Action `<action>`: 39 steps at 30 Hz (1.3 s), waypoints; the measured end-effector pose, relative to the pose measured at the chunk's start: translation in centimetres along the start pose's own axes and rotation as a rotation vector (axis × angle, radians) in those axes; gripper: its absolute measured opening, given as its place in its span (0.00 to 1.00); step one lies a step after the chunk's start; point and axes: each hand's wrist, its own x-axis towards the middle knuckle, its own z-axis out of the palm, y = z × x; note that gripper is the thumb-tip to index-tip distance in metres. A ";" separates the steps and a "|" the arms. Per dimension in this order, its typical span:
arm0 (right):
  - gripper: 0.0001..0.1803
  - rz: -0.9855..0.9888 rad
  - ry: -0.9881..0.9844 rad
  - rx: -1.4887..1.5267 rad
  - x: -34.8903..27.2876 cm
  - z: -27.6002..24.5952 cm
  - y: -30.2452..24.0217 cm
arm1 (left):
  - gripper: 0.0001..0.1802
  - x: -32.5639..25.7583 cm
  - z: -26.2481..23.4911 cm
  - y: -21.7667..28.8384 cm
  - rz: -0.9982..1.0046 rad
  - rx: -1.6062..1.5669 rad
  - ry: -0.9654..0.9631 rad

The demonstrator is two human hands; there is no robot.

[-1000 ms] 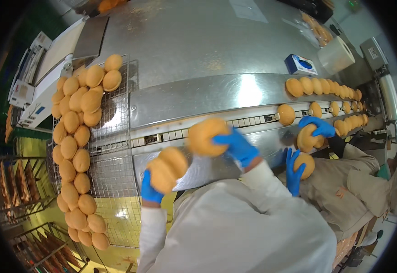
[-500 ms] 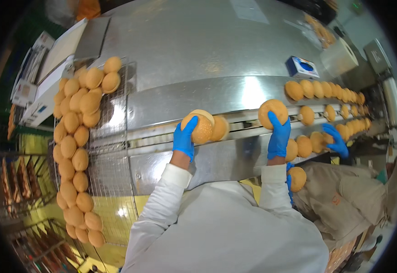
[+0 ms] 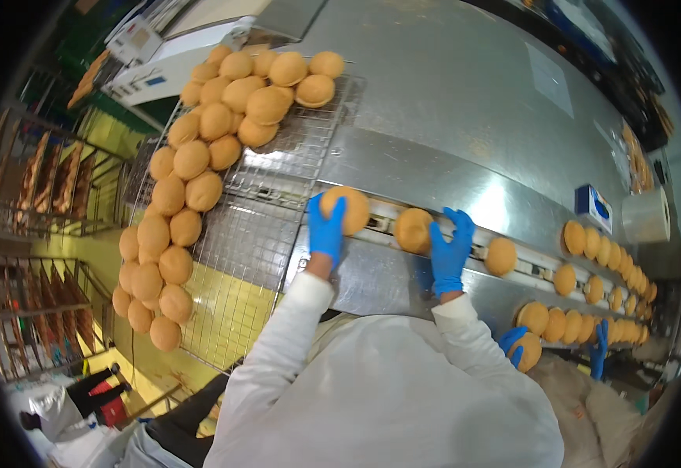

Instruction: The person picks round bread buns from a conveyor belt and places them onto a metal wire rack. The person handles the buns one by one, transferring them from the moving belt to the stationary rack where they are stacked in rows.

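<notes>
My left hand (image 3: 326,228), in a blue glove, presses on a round golden bun (image 3: 348,209) at the near end of a steel conveyor channel (image 3: 387,226). Just to the right, my right hand (image 3: 449,251), also blue-gloved, rests with its fingers against a second bun (image 3: 413,230) in the same channel. A third bun (image 3: 501,256) lies further right along the line. Both forearms wear white sleeves.
A wire tray (image 3: 247,257) to my left carries several loose buns (image 3: 176,195). More buns (image 3: 606,249) run in rows at the right, where another person's blue-gloved hands (image 3: 517,343) handle one. Metal racks (image 3: 36,312) stand at the far left. A blue-and-white box (image 3: 594,207) sits on the steel machine cover.
The view has swung left. Both hands have come down from lifted buns to buns set in the channel, the right hand now further left along the line.
</notes>
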 end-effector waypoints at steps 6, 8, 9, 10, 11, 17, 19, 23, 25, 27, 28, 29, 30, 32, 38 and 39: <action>0.19 0.042 -0.045 0.183 2.6 1.3 -6.2 | 0.37 0.4 2.0 2.3 0.270 1.178 0.066; 0.19 -0.003 -0.147 0.257 3.2 4.0 -8.8 | 0.38 -0.2 0.5 1.8 0.464 1.283 0.044; 0.20 -0.029 -0.198 0.293 3.8 5.8 -10.2 | 0.39 -0.4 -0.4 1.7 0.563 1.334 0.035; 0.19 -0.022 -0.271 0.378 4.7 7.8 -11.3 | 0.38 -0.9 -0.8 3.0 0.576 1.271 0.044; 0.18 -0.013 -0.348 0.462 5.8 10.4 -12.4 | 0.38 -1.6 -1.5 4.4 0.587 1.210 0.055; 0.33 0.262 -0.594 0.550 13.8 28.6 -19.1 | 0.31 7.7 -17.1 10.2 -0.089 -0.096 0.534; 0.40 0.293 -0.589 0.406 16.2 33.8 -18.5 | 0.32 10.9 -19.1 10.0 -0.269 -0.438 0.525; 0.46 0.495 -0.369 0.718 14.7 38.0 -18.9 | 0.33 15.9 -18.3 11.1 -0.466 -0.745 0.547; 0.45 0.590 -0.343 0.819 13.5 38.6 -20.4 | 0.31 16.0 -18.7 12.1 -0.439 -0.771 0.655; 0.47 0.578 -0.422 1.006 10.0 37.9 -26.2 | 0.30 16.5 -21.3 10.9 -0.193 -0.852 0.660; 0.48 0.573 -0.461 1.061 8.6 37.0 -27.9 | 0.29 16.7 -22.3 10.2 -0.032 -0.871 0.618; 0.49 0.572 -0.437 1.106 8.4 35.8 -27.5 | 0.28 16.6 -21.4 10.4 0.028 -0.859 0.543; 0.48 0.529 -0.463 1.142 9.6 36.0 -25.7 | 0.26 16.6 -19.9 10.8 0.084 -0.850 0.452; 0.42 0.441 -0.419 1.025 11.2 36.8 -21.4 | 0.25 15.8 -18.5 11.4 0.027 -0.836 0.361; 0.32 0.476 -0.623 1.166 10.9 15.4 -15.9 | 0.32 6.1 -16.9 12.1 -0.056 -0.563 0.420; 0.32 0.503 -0.587 1.117 10.4 11.4 -12.8 | 0.32 4.1 -14.4 12.0 -0.042 -0.458 0.374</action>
